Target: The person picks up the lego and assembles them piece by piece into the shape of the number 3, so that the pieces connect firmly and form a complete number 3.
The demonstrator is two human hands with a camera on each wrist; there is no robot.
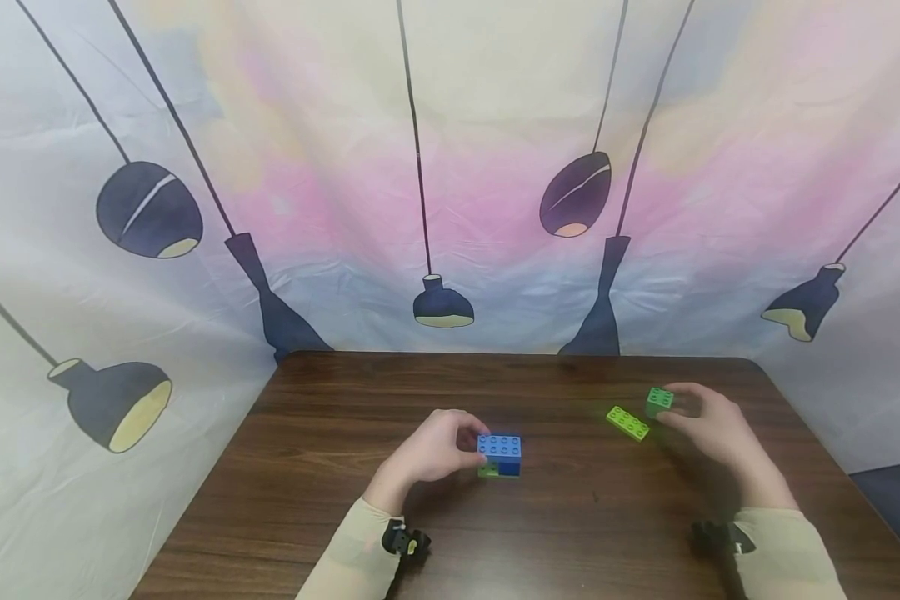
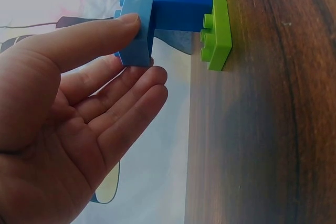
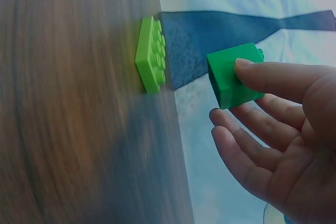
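Note:
My left hand [image 1: 437, 447] pinches the left end of a light blue toy brick [image 1: 504, 447] between thumb and fingers. In the left wrist view, that brick tops a small stack: a darker blue brick [image 2: 184, 1] is under one part of it, and a lime green flat brick [image 2: 221, 27] forms the base on the table. A gap shows between top and base at the end nearest the hand. My right hand [image 1: 716, 423] pinches a green square brick [image 3: 231, 77], held above the table. Beside it, a second lime green flat brick [image 1: 627, 423] lies studs up.
The dark wooden table [image 1: 570, 533] reaches back to a hanging cloth [image 1: 495, 208] printed with lamps. A small black device [image 1: 407, 542] is strapped at the left wrist, and another [image 1: 723, 537] at the right.

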